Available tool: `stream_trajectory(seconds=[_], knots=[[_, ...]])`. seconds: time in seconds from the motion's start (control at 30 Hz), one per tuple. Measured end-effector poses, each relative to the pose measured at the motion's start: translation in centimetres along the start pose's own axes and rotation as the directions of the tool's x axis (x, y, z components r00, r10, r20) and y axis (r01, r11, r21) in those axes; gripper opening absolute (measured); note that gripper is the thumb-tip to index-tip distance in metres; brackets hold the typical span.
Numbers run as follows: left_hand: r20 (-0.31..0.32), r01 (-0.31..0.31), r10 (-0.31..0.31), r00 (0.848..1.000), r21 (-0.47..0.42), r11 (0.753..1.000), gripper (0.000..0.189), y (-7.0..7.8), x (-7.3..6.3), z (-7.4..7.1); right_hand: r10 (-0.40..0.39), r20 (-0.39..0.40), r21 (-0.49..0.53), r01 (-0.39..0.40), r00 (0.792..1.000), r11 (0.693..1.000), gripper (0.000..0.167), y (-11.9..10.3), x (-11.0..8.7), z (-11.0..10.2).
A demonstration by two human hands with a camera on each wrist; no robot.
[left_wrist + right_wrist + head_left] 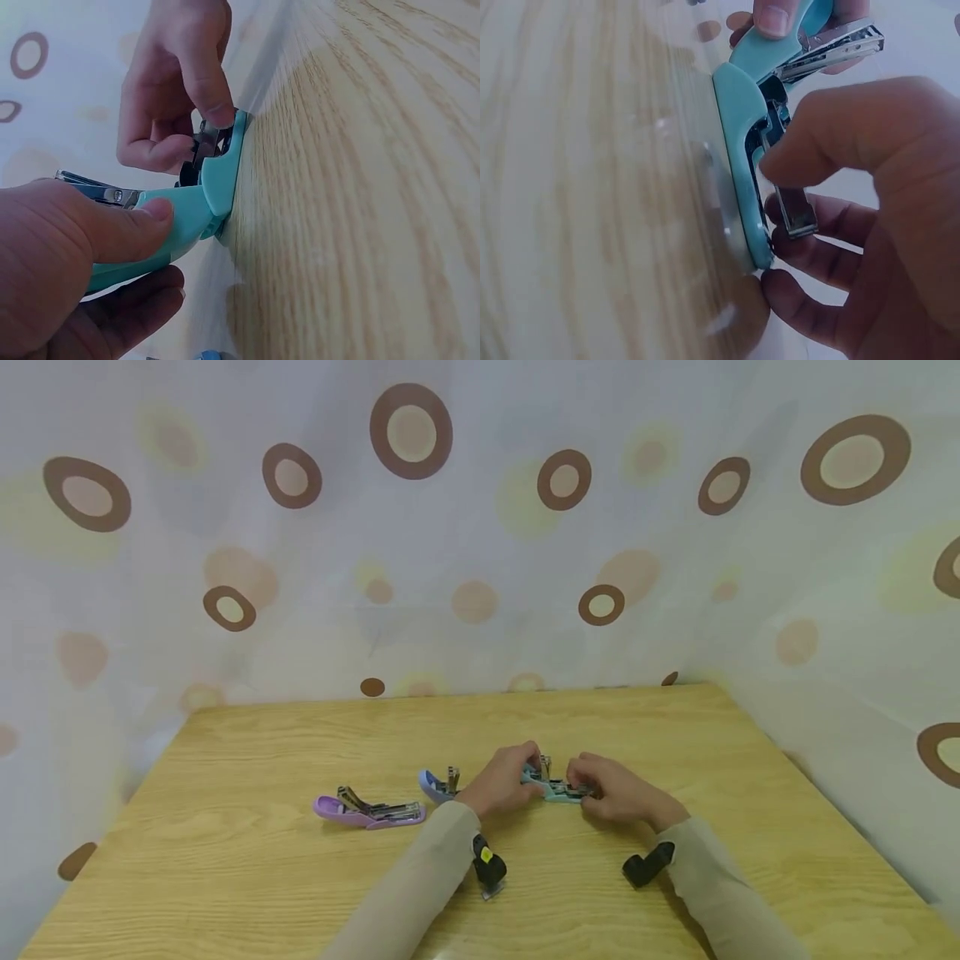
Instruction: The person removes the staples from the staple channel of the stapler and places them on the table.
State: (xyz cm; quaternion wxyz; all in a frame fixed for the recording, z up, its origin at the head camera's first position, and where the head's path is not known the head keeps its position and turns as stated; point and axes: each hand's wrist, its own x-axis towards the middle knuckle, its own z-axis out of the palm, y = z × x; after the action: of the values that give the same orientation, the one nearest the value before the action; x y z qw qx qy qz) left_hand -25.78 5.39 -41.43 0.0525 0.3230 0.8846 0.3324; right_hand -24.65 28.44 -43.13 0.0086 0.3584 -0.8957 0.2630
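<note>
A teal stapler (561, 794), opened out with its metal parts exposed, lies on the wooden table between both hands. My left hand (501, 782) grips its raised handle, thumb on one side and fingers on the other, as the left wrist view shows. At the other end my right hand (618, 791) holds the base and the metal rail with thumb and curled fingers. In the right wrist view the stapler's base (739, 142) rests on the tabletop, and the metal rail (795, 214) stands slightly away from it. Part of the rail is hidden behind my right hand.
Left of my hands lies an opened purple stapler (330, 808). Between it and my left hand is an opened blue stapler (432, 787), partly covered by that hand. A small grey piece (492, 891) shows beneath the left wrist camera. Patterned curtain (480, 552) borders the table (247, 877).
</note>
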Motion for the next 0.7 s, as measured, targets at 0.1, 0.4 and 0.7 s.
stream_trajectory(seconds=[0.1,0.4,0.7], knots=[[-0.009,-0.002,0.002,1.0,-0.003,1.0,0.022,-0.2,-0.1,0.0,-0.01,-0.032,0.079,0.013,0.999,0.997,0.028,0.0,0.1,0.0],[0.013,0.016,-0.016,1.0,-0.012,1.0,0.023,-0.6,0.0,0.0,0.079,-0.018,0.158,-0.075,0.997,0.985,0.022,-0.1,-0.4,-1.2],[0.016,0.015,-0.015,1.0,-0.004,1.0,0.023,-0.5,0.0,0.1,0.072,-0.06,0.104,-0.065,0.996,0.992,0.022,-0.2,-0.7,-1.7]])
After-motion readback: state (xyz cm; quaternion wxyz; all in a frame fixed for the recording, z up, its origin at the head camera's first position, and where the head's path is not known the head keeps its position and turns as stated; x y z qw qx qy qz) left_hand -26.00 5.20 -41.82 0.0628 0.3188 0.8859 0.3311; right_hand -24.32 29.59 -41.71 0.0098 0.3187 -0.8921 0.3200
